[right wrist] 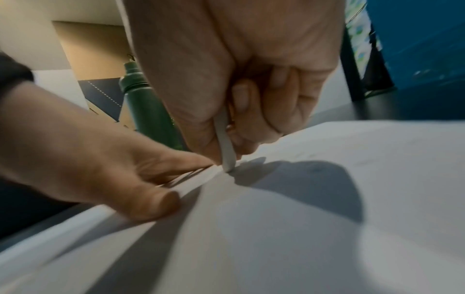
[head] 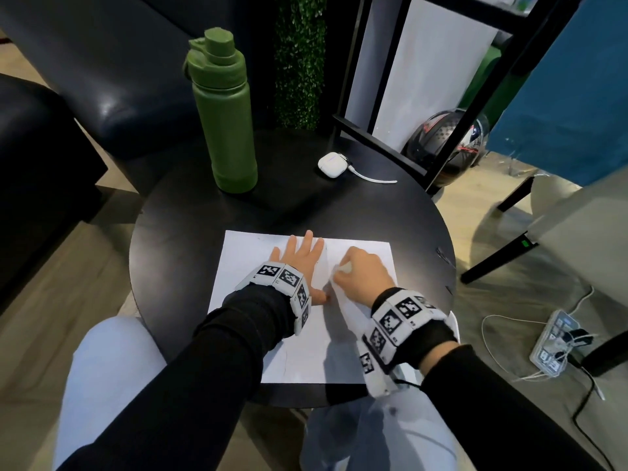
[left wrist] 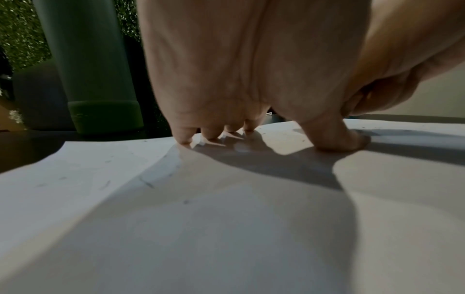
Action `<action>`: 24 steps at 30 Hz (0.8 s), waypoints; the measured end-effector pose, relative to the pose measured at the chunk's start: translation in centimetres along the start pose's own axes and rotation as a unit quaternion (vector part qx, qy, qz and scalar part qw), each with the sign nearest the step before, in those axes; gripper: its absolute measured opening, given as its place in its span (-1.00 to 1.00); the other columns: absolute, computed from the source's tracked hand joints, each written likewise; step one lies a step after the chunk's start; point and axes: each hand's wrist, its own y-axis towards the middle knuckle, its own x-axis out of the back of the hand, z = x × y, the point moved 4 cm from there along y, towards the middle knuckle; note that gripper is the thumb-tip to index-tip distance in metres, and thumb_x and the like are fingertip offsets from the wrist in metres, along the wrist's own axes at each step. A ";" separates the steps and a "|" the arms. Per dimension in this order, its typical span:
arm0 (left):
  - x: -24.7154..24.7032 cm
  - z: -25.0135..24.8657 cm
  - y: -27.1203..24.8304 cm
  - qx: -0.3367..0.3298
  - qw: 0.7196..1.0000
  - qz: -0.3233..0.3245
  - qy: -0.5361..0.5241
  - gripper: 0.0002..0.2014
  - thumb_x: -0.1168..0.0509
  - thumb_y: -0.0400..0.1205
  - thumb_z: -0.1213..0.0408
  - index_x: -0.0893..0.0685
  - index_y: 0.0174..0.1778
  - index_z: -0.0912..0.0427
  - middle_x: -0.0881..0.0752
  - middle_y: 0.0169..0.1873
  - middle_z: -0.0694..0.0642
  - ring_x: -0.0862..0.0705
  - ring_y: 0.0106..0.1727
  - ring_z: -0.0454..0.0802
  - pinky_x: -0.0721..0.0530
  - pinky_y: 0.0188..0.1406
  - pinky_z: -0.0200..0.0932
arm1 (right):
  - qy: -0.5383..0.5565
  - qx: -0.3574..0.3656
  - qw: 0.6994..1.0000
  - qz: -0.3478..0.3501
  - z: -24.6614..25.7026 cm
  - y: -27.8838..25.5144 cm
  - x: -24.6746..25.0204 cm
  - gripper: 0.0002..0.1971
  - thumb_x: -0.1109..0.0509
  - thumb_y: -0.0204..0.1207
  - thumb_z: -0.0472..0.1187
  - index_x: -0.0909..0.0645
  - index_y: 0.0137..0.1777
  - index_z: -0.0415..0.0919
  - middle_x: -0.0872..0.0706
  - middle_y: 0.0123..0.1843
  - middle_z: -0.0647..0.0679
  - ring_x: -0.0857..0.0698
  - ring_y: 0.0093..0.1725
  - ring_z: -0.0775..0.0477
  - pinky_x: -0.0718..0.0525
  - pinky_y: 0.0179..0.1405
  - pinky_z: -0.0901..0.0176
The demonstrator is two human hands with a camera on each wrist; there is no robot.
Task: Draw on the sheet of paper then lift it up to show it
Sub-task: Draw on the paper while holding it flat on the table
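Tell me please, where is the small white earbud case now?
In the head view the earbud case lies at the far edge of the round black table, right of the green bottle and beyond the sheet of paper.

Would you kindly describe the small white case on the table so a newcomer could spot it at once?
Start at the round black table. Behind the sheet of paper, toward the far edge, right of the tall green bottle, lies the earbud case. It is the only small, glossy white pebble shape, with a white cord trailing from it.

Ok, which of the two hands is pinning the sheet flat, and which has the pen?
The left hand lies on the sheet of paper with fingers spread straight. The right hand is curled round a pale pen, tip at the paper.
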 end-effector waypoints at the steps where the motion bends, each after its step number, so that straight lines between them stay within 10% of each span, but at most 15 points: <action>1: 0.0 0.0 -0.1 -0.001 1.000 0.008 0.003 0.04 -0.36 0.50 -0.17 0.23 0.66 0.05 0.26 0.66 0.05 0.20 0.67 0.17 0.06 0.60 0.21 | -0.002 -0.015 1.000 -0.009 -0.7 0.0 0.5 -0.77 -0.23 0.56 -0.25 -0.54 0.18 -0.27 -0.67 0.16 -0.21 -0.59 -0.02 -0.18 -0.52 -0.07 0.13; 17: 0.1 0.1 -0.3 0.000 1.000 0.018 0.018 0.05 -0.33 0.51 -0.20 0.26 0.66 0.05 0.28 0.66 0.07 0.21 0.68 0.18 0.07 0.60 0.21 | -0.094 -0.020 0.995 -0.014 -1.4 -0.4 1.8 -0.77 -0.20 0.59 -0.22 -0.50 0.20 -0.24 -0.63 0.16 -0.19 -0.48 -0.09 -0.15 -0.43 -0.14 0.16; 24: 0.1 -0.1 -0.2 0.003 1.000 -0.010 0.001 -0.06 -0.33 0.56 -0.02 0.20 0.66 0.04 0.24 0.67 0.07 0.17 0.67 0.16 0.03 0.59 0.21 | 0.004 0.029 1.000 -0.004 0.6 -0.2 -0.9 -0.97 -0.24 0.54 -0.23 -0.50 -0.09 -0.14 -0.70 0.10 -0.19 -0.62 -0.01 -0.18 -0.55 -0.03 0.10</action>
